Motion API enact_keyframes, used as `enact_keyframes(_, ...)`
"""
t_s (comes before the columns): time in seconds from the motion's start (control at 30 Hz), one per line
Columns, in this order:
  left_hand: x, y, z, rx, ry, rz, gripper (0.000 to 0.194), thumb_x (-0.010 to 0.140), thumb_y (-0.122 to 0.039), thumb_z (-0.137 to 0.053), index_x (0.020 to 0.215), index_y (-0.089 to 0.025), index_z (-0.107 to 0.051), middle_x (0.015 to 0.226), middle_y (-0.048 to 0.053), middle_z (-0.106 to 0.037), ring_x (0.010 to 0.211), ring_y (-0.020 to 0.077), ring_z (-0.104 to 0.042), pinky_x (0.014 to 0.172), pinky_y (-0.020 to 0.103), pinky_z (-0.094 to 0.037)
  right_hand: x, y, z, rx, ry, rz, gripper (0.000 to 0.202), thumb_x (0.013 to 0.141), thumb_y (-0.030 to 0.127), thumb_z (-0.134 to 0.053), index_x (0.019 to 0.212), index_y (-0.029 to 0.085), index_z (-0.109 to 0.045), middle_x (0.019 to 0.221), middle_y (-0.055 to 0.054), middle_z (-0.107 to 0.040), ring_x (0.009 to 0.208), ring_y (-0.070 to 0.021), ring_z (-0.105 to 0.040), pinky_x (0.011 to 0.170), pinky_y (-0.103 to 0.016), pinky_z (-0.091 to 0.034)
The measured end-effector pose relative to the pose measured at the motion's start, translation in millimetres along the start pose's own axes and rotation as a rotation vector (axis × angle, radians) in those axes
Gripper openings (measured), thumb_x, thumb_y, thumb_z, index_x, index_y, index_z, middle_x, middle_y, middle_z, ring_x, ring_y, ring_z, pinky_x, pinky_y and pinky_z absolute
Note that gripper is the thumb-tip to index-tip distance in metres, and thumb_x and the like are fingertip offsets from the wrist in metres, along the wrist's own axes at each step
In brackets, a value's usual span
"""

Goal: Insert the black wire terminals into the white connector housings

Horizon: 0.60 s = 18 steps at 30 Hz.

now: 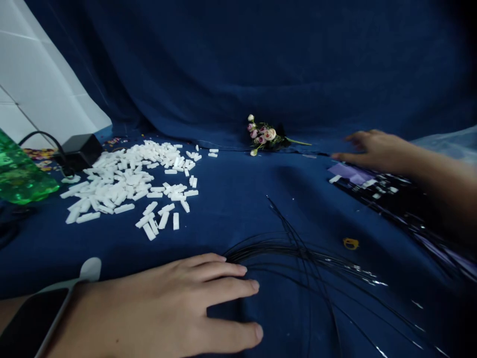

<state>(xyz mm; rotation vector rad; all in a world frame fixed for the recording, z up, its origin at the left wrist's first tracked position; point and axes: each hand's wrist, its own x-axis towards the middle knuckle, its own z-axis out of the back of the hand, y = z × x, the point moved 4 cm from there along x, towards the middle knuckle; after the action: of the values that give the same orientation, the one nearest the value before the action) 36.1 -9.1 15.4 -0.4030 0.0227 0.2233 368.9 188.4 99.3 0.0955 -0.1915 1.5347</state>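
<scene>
My left hand point(186, 303) lies palm down near the front of the blue cloth, fingers spread. Its fingertips rest by the gathered ends of a bundle of thin black wires point(283, 248), which fan out to the right with shiny tips. Over at the right, my right hand point(376, 149) reaches across with thumb and fingers apart, and nothing shows between them. Below it sit a purple piece point(350, 173) and small white bits point(380, 190) on a dark pile, partly hidden by my forearm. A small yellow ring-like piece point(351, 243) lies between the wires and that pile.
A heap of white plastic pieces point(130, 174) spreads at the left. Behind it stand a black box with a cable point(82, 150) and a green bottle-like object point(22, 174). An artificial flower sprig point(266, 134) lies at the back, before the blue curtain point(231, 59).
</scene>
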Motion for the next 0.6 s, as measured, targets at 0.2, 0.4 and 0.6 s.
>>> enact_keyframes(0.2, -0.2, -0.3, 1.8, 0.052, -0.012, 0.008, 0.056, 0.093, -0.046, -0.035, 0.144, -0.024, -0.031, 0.151, 0.012, -0.035, 0.14, 0.0258, -0.029, 0.114, 0.045, -0.026, -62.1, 94.3, -21.1, 0.156, 0.531, 0.452, 0.055, 0.092, 0.06, -0.036, 0.074, 0.013, -0.059, 0.069, 0.0, -0.057, 0.065, -0.0091, -0.054, 0.066, -0.026, -0.043)
enact_keyframes(0.4, -0.4, -1.6, 6.4, 0.078, -0.077, 0.023, 0.049, 0.096, -0.042, -0.026, 0.14, -0.023, -0.04, 0.147, 0.01, -0.043, 0.137, 0.0227, -0.036, 0.115, 0.039, -0.028, -90.7, 129.5, -29.7, 0.152, 0.649, 0.536, 0.038, 0.085, 0.051, -0.049, 0.072, 0.016, -0.057, 0.07, -0.001, -0.058, 0.06, -0.0101, -0.049, 0.054, -0.024, -0.034)
enact_keyframes(0.6, -6.1, 5.5, 8.7, -0.001, -0.104, 0.062, 0.05, 0.094, -0.039, -0.039, 0.139, -0.02, -0.041, 0.147, 0.014, -0.041, 0.138, 0.0222, -0.034, 0.117, 0.041, -0.023, -89.9, 135.5, -33.3, 0.161, 0.733, 0.588, 0.03, 0.086, 0.045, -0.045, 0.076, 0.02, -0.059, 0.073, 0.0, -0.061, 0.061, -0.0124, -0.052, 0.054, -0.024, -0.039)
